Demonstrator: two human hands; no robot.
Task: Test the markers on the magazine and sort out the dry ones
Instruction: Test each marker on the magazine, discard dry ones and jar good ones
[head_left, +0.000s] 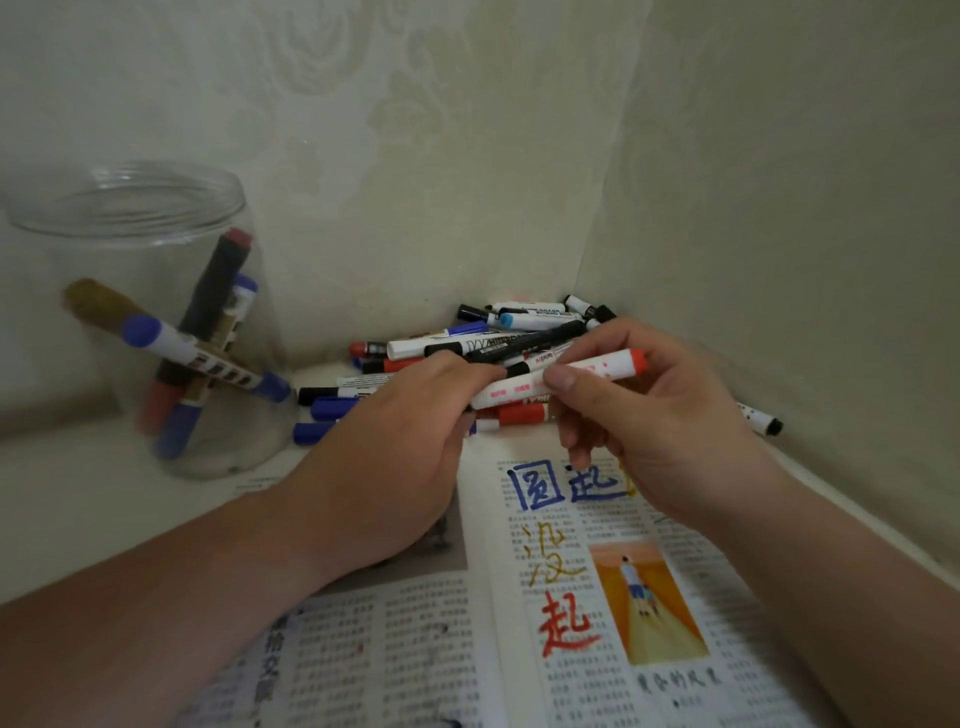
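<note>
Gripping one red-capped marker (605, 369), left hand (395, 436) and right hand (670, 415), marker pile (467, 343) just behind, jar (93, 374) leftward, magazine (415, 649) beneath.

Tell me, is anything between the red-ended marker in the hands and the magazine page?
Nothing visible does. The marker, gripped by the left hand and right hand, hovers by the open magazine's far edge. Its other end is hidden in the left hand, so a cap there cannot be ruled out.

jar (156, 332) left, markers inside | marker pile (467, 353) in corner behind magazine (571, 623)
</note>
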